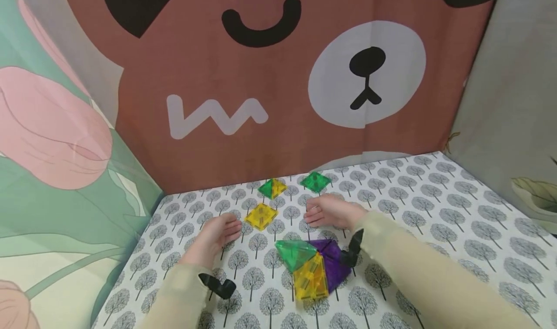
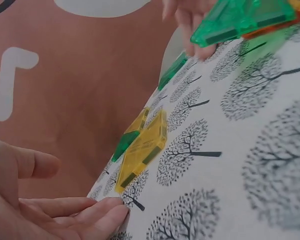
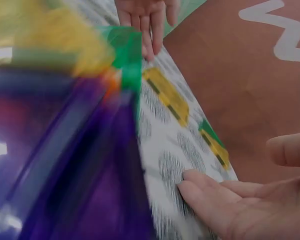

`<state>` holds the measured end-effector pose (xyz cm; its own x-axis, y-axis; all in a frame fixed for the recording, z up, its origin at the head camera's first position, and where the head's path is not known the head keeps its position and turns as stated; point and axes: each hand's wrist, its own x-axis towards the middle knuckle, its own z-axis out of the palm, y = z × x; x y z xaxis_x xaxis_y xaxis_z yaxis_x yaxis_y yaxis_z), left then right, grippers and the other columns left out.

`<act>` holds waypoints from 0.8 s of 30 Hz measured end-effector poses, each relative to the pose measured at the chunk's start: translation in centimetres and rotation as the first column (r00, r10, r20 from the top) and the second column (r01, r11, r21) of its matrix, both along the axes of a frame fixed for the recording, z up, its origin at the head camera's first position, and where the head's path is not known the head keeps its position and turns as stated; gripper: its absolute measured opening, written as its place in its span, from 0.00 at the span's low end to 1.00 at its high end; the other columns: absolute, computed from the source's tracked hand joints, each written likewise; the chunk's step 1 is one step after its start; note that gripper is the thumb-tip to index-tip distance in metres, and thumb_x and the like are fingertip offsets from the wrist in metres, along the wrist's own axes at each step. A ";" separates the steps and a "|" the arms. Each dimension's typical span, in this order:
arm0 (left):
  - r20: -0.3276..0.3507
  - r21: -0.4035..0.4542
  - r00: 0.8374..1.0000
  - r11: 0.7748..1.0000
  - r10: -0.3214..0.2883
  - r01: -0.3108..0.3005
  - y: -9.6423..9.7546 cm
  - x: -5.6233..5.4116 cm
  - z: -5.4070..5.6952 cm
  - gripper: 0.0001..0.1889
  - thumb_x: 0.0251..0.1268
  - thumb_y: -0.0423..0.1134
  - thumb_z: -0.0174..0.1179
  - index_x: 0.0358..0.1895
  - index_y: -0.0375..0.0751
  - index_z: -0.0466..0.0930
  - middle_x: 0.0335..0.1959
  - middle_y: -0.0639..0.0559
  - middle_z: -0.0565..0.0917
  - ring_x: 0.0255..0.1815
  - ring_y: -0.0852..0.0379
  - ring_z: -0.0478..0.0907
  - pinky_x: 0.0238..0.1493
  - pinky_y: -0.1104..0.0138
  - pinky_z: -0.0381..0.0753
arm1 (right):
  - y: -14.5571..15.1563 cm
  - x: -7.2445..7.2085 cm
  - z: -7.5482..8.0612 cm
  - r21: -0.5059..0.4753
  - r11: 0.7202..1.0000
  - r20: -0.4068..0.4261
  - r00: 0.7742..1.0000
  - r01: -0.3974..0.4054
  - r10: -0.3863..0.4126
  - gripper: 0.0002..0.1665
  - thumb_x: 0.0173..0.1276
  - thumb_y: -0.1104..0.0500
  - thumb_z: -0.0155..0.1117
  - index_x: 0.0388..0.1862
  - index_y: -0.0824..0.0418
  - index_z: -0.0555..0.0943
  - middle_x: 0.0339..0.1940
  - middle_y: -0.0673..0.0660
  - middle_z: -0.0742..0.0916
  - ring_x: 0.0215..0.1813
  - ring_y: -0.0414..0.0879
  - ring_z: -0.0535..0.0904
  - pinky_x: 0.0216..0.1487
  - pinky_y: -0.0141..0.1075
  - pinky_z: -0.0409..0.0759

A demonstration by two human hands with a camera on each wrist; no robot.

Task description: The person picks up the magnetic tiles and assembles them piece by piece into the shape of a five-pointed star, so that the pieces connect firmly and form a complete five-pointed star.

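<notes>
My left hand (image 1: 219,234) holds nothing, its fingers extended toward the middle of the table beside a flat yellow diamond of magnetic tiles (image 1: 261,216). Across from it, my right hand (image 1: 332,212) is also free, fingers and thumb relaxed above the cloth. Between my forearms stands a joined piece of translucent magnetic tiles, with a green face (image 1: 296,254), a yellow face (image 1: 311,278) and a purple face (image 1: 337,268). In the right wrist view its purple side (image 3: 80,165) looms large and blurred. Orange shows at the piece's edge (image 2: 280,27) in the left wrist view.
Farther back lie a green-and-yellow tile diamond (image 1: 272,188) and a green one (image 1: 316,182), near the brown bear-print curtain (image 1: 209,159). A tree-print cloth (image 1: 439,208) covers the table. A floral curtain (image 1: 56,213) hangs at left, a grey one (image 1: 509,116) at right.
</notes>
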<state>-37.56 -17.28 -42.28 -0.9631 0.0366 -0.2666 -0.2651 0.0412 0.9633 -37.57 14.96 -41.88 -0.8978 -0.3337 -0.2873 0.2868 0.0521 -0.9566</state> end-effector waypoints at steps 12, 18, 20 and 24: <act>0.033 -0.011 0.999 0.999 0.041 -0.041 0.9 -1.4 0.4 0.24 0.74 0.38 0.52 0.64 0.21 0.68 0.56 0.28 0.78 0.54 0.41 0.80 0.55 0.58 0.80 | -5.2 -3.3 0.1 -0.093 0.995 0.066 0.997 -0.034 0.040 0.30 0.80 0.63 0.42 0.74 0.78 0.52 0.64 0.80 0.72 0.64 0.68 0.72 0.64 0.52 0.73; 0.033 -0.041 0.999 0.998 0.041 -0.039 1.6 -1.6 0.3 0.22 0.72 0.34 0.53 0.63 0.21 0.70 0.53 0.28 0.79 0.52 0.41 0.81 0.52 0.59 0.82 | -5.6 -3.4 0.2 -0.091 0.996 0.083 0.996 -0.007 0.015 0.29 0.78 0.66 0.42 0.72 0.80 0.55 0.64 0.80 0.71 0.63 0.68 0.73 0.63 0.51 0.74; 0.031 -0.052 0.999 0.999 0.018 -0.016 1.9 -1.7 0.2 0.21 0.71 0.31 0.54 0.62 0.20 0.69 0.52 0.28 0.79 0.49 0.42 0.82 0.51 0.59 0.83 | -5.7 -3.5 0.0 -0.079 0.997 0.087 0.996 0.017 -0.010 0.28 0.77 0.67 0.43 0.71 0.81 0.57 0.62 0.80 0.73 0.61 0.68 0.75 0.61 0.51 0.76; 0.025 -0.115 0.999 0.993 -0.030 0.032 2.5 -2.0 -0.1 0.19 0.68 0.27 0.56 0.58 0.18 0.70 0.45 0.32 0.80 0.38 0.49 0.83 0.45 0.62 0.85 | -5.4 -3.6 -0.5 -0.066 0.996 0.090 0.995 0.055 -0.049 0.25 0.75 0.70 0.46 0.66 0.83 0.62 0.59 0.80 0.75 0.57 0.67 0.78 0.57 0.49 0.79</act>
